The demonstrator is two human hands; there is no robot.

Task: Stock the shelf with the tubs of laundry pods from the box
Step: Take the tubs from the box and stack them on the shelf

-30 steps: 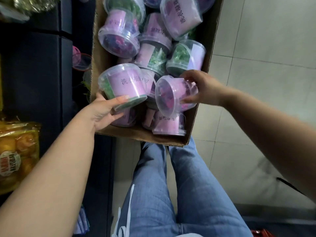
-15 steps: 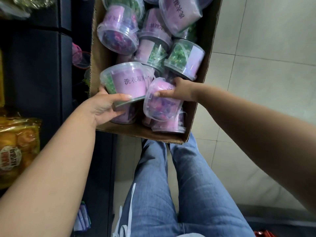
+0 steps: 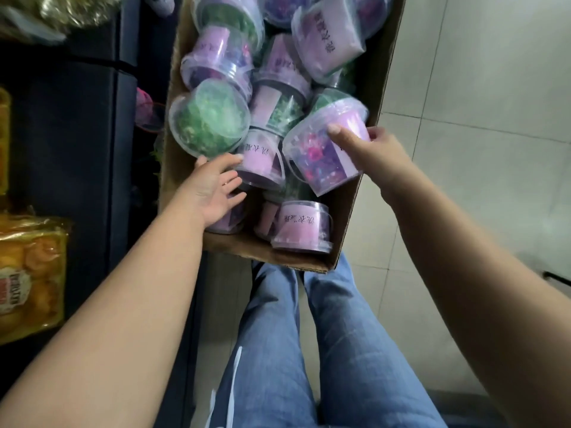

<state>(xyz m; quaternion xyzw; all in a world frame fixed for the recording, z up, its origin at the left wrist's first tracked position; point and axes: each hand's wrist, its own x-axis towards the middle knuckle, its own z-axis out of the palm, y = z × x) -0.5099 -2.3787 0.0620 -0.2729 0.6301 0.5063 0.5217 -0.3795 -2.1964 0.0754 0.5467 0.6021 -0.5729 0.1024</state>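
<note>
A shop aisle: a cardboard box (image 3: 367,193) of identical labelled tubs (image 3: 301,225), packaged snacks (image 3: 29,273) on dark shelving (image 3: 77,134), tiled floor (image 3: 494,118).

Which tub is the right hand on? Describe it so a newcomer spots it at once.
Find the cardboard box, then its right wall. The purple tub lies tilted there, gripped by the right hand. Unlike the green tub by the left wall, its clear side shows purple pods, and it is the only one with a thumb across it.
</note>
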